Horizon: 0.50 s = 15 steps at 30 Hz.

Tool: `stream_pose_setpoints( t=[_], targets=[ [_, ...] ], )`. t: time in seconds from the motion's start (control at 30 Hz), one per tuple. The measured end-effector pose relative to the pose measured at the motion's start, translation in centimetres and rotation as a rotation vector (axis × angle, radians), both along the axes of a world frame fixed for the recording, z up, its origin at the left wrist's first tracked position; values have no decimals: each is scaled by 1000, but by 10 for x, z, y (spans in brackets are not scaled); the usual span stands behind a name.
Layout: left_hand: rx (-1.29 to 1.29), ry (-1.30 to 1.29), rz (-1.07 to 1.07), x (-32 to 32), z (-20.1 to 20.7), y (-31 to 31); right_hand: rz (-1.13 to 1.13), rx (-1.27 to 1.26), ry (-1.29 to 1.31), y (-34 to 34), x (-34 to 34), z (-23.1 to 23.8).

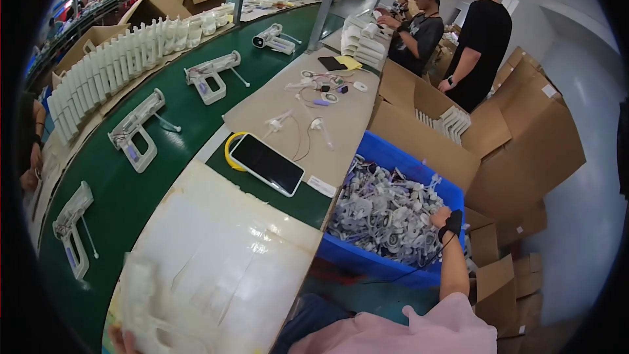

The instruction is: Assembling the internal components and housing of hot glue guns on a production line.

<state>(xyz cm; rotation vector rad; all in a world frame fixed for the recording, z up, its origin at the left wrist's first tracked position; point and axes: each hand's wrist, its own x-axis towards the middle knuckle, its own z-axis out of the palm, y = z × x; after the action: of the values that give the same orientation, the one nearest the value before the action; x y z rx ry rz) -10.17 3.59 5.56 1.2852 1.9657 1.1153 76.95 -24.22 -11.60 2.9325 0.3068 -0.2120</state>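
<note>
**Right hand down in the blue bin, left hand low at the frame's edge**

Your right hand (445, 217) is out at the right-centre of the frame, sunk wrist-first into the blue plastic bin (393, 265) — and it's buried among the heap of small white and grey plastic parts with thin tubes (383, 213). The black wrist strap (452, 224) with its dark cord shows plainly, but your fingers are hidden in the pile, so I can't tell how far they're spread or whether they've closed on a piece.

Your left hand (121, 339) is barely in shot, bottom left, at the near end of the pale, worn cardboard sheet (223, 255). It's blurred; something white and moulded (141, 301) sits right at it, but whether you're gripping that or just resting beside it, I can't say.

The relation that counts: the heap lies to the right of the bench, just beside it and lower than the tabletop, and your right arm reaches up the frame from the pink sleeve (419, 331) straight into it. The left hand is well apart, with the whole cardboard sheet between it and the bin. The bin's long side runs from upper left to lower right.

Elsewhere — a white-edged tablet with a dark screen (267, 164) lies above the sheet, white pistol-shaped housings (134, 132) ride the green conveyor belt (183, 108) on the left, and two people in dark clothes (481, 33) stand at upper right by open brown cardboard boxes (524, 137).
</note>
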Motion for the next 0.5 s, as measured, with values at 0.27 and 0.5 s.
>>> stream_pose_setpoints(
  t=[0.27,0.5],
  targets=[
    [-89,-324,-186,90,-58,25,322,400,-73,45,-54,32],
    [9,-132,-175,77,-60,10,289,-69,59,85,-66,42]
  ],
)
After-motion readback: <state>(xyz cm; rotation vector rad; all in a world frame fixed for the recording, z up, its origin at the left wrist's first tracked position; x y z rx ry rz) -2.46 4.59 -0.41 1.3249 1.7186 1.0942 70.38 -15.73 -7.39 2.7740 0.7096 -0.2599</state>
